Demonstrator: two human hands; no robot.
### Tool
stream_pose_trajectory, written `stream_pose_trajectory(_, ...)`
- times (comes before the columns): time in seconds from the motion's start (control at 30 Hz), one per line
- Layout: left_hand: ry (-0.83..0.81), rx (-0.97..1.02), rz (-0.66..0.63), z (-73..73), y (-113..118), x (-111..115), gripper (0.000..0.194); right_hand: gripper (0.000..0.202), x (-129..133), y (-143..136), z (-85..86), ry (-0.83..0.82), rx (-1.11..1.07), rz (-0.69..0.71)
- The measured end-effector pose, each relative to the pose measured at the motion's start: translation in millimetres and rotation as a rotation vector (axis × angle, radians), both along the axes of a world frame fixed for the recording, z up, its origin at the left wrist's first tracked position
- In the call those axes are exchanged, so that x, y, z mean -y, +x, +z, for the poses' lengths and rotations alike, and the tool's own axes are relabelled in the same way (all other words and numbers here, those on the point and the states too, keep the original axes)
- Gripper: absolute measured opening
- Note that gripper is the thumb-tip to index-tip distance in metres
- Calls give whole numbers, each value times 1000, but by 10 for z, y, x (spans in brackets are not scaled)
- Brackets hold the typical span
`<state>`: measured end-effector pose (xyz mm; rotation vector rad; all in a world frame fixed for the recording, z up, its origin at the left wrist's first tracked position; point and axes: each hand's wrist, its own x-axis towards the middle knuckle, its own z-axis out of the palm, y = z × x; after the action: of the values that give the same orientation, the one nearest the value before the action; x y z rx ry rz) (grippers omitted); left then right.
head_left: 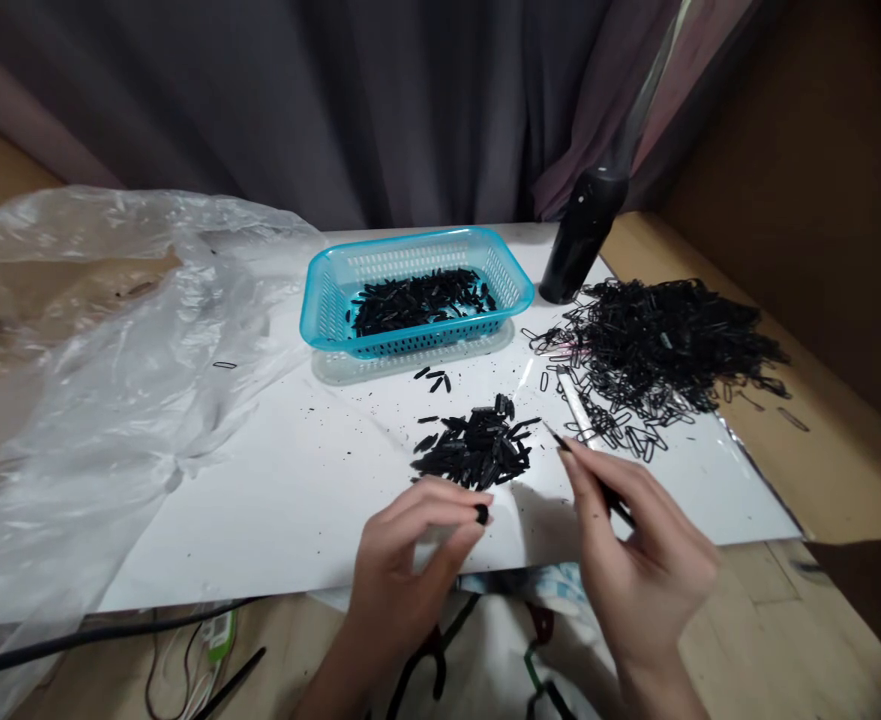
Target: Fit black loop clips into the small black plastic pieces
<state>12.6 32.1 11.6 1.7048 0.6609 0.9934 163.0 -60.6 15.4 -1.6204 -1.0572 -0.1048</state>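
Black piece (482, 514), too tiny to identify, pinched in left hand (389, 555); right hand (642, 550) grips a slim tool (618, 505). I'd keep both steady, black pile (477, 452) just beyond them.

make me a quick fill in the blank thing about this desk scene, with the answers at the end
1. The left hand pinches a small piece whose colour is ____.
2. The right hand holds a slim tool, and a loose heap of thin loops lies to the ____ of the basket.
3. The basket, which has dark pieces inside, is mainly ____ in colour.
4. Crumpled clear plastic spreads along the ____ side of the picture.

Missing words: black; right; blue; left.
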Motion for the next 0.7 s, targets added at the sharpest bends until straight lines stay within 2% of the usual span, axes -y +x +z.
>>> stream_pose_trajectory(0.03, -14, -3, 42, -11, -7, 2, 21, 37, 4, 38, 13, -13, -1, 7)
stream_pose_trajectory(0.1, -24, -6, 101, -26, -23, -10, 21, 36, 31, 80, 36, -62, 8, 117)
stream_pose_trajectory(0.2, -23, -15, 104, -28, -39, -33, 19, 35, 84, 67, 59, -125, 38, 307)
stream_pose_trajectory(0.27, -28, -1, 114, -27, -41, -35, 18, 34, 107, 38, 64, -147, 55, 370)
stream_pose_trajectory(0.37, -8, 11, 119, -34, -42, -26, 18, 31, 112, 11, 58, -148, 73, 411)
stream_pose_trajectory(0.5, 72, -10, 64, -45, -56, -29, 21, 30, 98, 19, 45, -112, 111, 414)
stream_pose_trajectory(0.7, 80, -14, 71, -23, -52, -38, 23, 33, 109, 40, 52, -137, 152, 430)
